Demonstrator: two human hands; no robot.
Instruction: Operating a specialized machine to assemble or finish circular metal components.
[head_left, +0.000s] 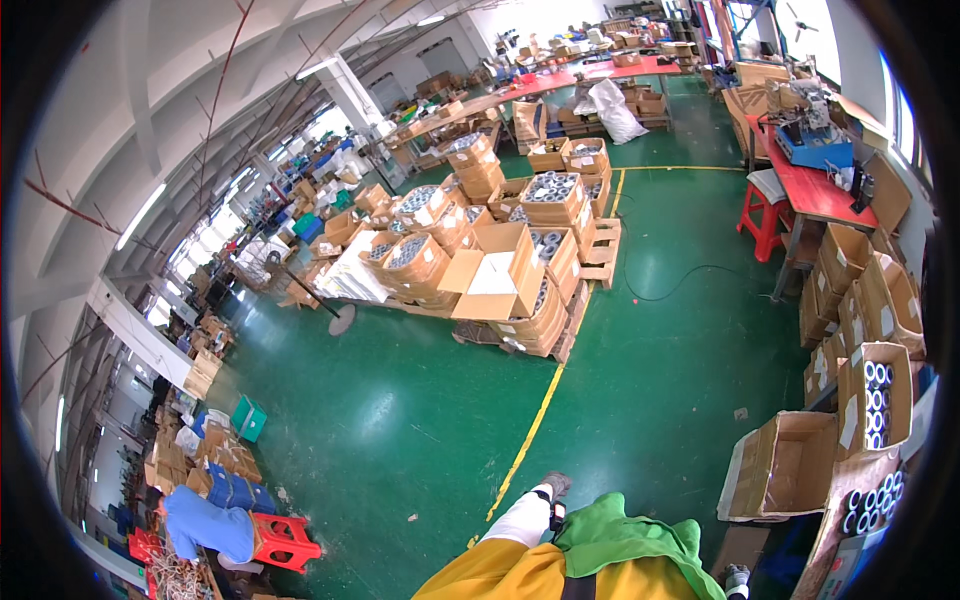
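Observation:
My left hand (pixel 557 484), in a grey glove, reaches out low in front of me over the green floor. Its arm wears a white sleeve (pixel 522 522) with a black strapped device (pixel 556 512) at the wrist. Nothing shows in that hand, but its fingers are too small to make out. At the lower edge, my right hand (pixel 737 576) is only partly in view, gloved, near an open cardboard box (pixel 797 466); its fingers cannot be read. A green cloth (pixel 630 545) lies over my yellow garment (pixel 500 572).
Stacked cartons of ring-shaped parts (pixel 552 187) stand on pallets (pixel 603 252) ahead. To the right are a red workbench (pixel 815 188), a red stool (pixel 763 222) and boxes of parts (pixel 877 400). A cable (pixel 665 297) crosses the floor. A person in blue (pixel 208 525) is at lower left.

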